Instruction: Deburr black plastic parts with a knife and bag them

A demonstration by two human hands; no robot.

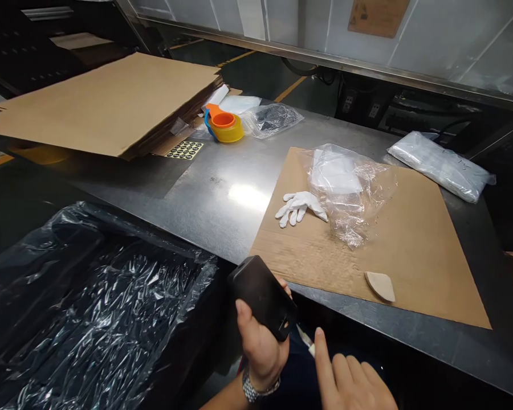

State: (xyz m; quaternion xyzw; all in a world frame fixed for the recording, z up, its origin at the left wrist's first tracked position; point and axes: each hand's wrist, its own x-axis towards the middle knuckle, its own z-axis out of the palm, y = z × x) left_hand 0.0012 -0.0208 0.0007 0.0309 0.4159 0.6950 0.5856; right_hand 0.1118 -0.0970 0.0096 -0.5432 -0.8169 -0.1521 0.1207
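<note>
My left hand, with a metal watch band at the wrist, is closed around a black moulded plastic part. This part is boxy and hollow-looking, with a small hole near its lower end. My right hand is closed on a small knife; its pointed blade and a bit of white handle show past the extended index finger. The blade tip lies close to the part's lower right edge, and I cannot tell whether they touch. Most of the knife's handle is hidden by my fingers.
A cardboard sheet on the metal table bears a white glove, a clear plastic bag and a beige wedge-shaped pad. Stacked cardboard and tape rolls stand farther back. A black-lined bin is at left.
</note>
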